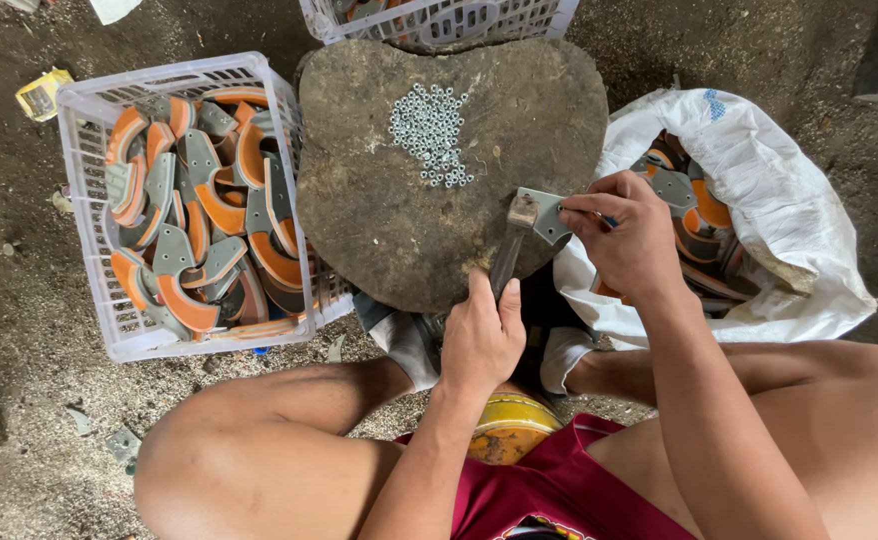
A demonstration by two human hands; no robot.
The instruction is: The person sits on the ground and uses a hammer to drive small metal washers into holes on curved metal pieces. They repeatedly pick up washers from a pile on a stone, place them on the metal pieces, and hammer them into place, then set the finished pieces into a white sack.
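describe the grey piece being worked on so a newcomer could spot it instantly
Start at the big round stone slab in the middle, then go to its lower right edge. There the right hand pins a flat grey metal piece beside the hammer. Unlike the basketed parts, it lies alone with no orange showing.

Grey metal piece (549, 213) flat on stone edge, hammer (515, 240) head apparently touching it

One view only — a camera worn on the head, looking almost straight down over the person's own knees. It sits close above a round stone slab (429, 200) on the dirt floor (19, 330), with the frame's top edge pointing away from the body — near enough that thighs fill the bottom.
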